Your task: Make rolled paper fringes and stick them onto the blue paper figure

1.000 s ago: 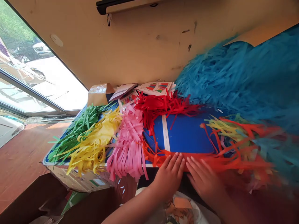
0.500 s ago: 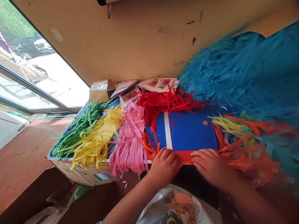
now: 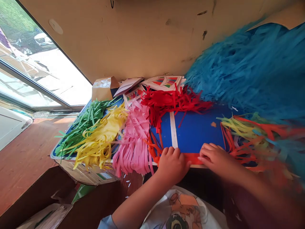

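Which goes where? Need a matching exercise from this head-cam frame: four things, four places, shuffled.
Things:
1. Left hand
2. Right hand
3. Pink paper strips
4. Shredded blue paper strips

Places:
A. Big heap at the right of view, beyond the flat blue board
B. On the orange-red paper band, well right of the white paper strip
C. Between the yellow paper strips and the red paper strips
D. Over the lower end of the white paper strip

Pairs: 1-D, 2-B, 3-C, 4-A
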{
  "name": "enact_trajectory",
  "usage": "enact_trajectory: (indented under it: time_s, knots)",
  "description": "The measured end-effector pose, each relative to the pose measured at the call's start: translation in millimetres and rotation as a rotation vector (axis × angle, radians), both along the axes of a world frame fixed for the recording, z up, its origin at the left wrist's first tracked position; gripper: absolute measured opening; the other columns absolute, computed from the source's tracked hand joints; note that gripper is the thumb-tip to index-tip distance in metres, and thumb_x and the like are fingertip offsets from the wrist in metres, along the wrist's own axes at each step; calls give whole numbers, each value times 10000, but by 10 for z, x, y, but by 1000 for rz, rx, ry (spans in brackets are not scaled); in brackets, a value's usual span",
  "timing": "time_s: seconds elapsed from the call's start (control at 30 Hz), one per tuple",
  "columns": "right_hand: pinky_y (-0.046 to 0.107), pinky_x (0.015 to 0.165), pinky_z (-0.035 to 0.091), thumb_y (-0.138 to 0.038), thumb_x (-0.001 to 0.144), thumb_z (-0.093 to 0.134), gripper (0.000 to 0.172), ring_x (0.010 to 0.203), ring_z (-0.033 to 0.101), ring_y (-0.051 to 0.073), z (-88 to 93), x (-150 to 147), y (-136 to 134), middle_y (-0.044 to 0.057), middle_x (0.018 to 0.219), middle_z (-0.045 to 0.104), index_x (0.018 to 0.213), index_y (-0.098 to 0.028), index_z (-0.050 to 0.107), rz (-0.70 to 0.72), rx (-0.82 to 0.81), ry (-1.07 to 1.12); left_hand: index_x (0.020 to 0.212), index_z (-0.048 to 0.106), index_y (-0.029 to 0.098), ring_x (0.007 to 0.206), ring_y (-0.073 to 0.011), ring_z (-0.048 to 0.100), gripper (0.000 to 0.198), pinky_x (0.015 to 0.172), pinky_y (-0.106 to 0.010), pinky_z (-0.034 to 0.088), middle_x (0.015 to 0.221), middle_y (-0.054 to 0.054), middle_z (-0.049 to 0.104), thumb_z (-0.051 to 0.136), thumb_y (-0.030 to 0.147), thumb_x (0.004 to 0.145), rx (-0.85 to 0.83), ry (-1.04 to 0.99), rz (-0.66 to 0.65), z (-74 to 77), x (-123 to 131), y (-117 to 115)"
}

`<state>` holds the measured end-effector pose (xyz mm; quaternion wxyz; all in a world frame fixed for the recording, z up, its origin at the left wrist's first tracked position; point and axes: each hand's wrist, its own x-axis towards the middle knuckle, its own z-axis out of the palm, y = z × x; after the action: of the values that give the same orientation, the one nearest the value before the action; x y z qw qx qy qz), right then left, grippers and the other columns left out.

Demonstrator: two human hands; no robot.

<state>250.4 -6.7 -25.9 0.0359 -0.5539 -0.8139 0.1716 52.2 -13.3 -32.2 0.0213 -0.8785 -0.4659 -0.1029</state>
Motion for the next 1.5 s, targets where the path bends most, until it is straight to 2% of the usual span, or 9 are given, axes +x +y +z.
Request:
enact_trajectory:
  time_s: [0.2, 0.37, 0.6, 0.73, 0.87, 1.17, 1.33, 1.5]
  knots:
    - [316, 700, 356, -283, 874, 377, 245, 783, 476, 170, -39, 0, 7, 28, 798, 530, 710, -200, 538, 0, 27, -29, 754, 580, 179, 729, -214, 503, 170, 634, -350, 367, 754, -48, 552, 455, 191, 869, -68, 111, -56, -8, 4, 72]
    - [304, 673, 337, -235, 861, 342, 248, 768, 470, 160, 6, -28, 12, 26, 790, 528, 696, -198, 524, -5, 9, -62, 765, 584, 166, 735, -216, 505, 168, 632, -346, 372, 771, -62, 560, 463, 203, 876, -67, 105, 24, -65, 24, 75]
    - [308, 621, 288, -202, 802, 379, 188, 751, 480, 180, 29, -129, -27, 42, 780, 533, 670, -191, 513, -103, 96, -321, 764, 598, 154, 752, -224, 514, 175, 644, -353, 376, 760, -74, 572, 478, 219, 874, -63, 109, 33, -90, 27, 93]
    - [298, 621, 287, -221, 827, 368, 211, 759, 496, 173, 9, -136, -16, 41, 794, 545, 688, -191, 524, -102, 87, -330, 764, 612, 145, 758, -227, 523, 183, 668, -365, 390, 763, -84, 588, 489, 229, 871, -88, 113, 74, -75, 38, 115]
    - [310, 639, 291, -226, 837, 376, 220, 778, 510, 186, 29, -142, 8, 47, 784, 549, 699, -186, 543, -111, 63, -348, 792, 605, 135, 752, -242, 533, 138, 616, -352, 402, 787, -94, 592, 487, 173, 853, -137, 149, 125, -29, 71, 101]
    - [308, 651, 301, -234, 838, 372, 250, 791, 528, 182, 36, -145, 30, 44, 790, 562, 680, -186, 559, -140, 51, -322, 824, 593, 133, 757, -235, 536, 115, 588, -324, 426, 795, -96, 569, 483, 151, 850, -171, 183, 127, 1, 84, 80]
    - [321, 635, 294, -213, 820, 374, 244, 742, 565, 194, 44, -244, 11, 75, 788, 581, 719, -159, 589, -158, 125, -425, 853, 571, 144, 729, -216, 558, 107, 580, -316, 456, 832, -82, 555, 482, 200, 873, -129, 174, 156, -21, 98, 87]
    - [334, 626, 275, -166, 789, 401, 195, 737, 577, 228, 76, -250, 21, 107, 775, 595, 758, -133, 590, -218, 205, -516, 920, 555, 127, 748, -205, 588, 109, 552, -279, 475, 881, -84, 544, 459, 153, 875, -173, 228, 140, 22, 80, 163]
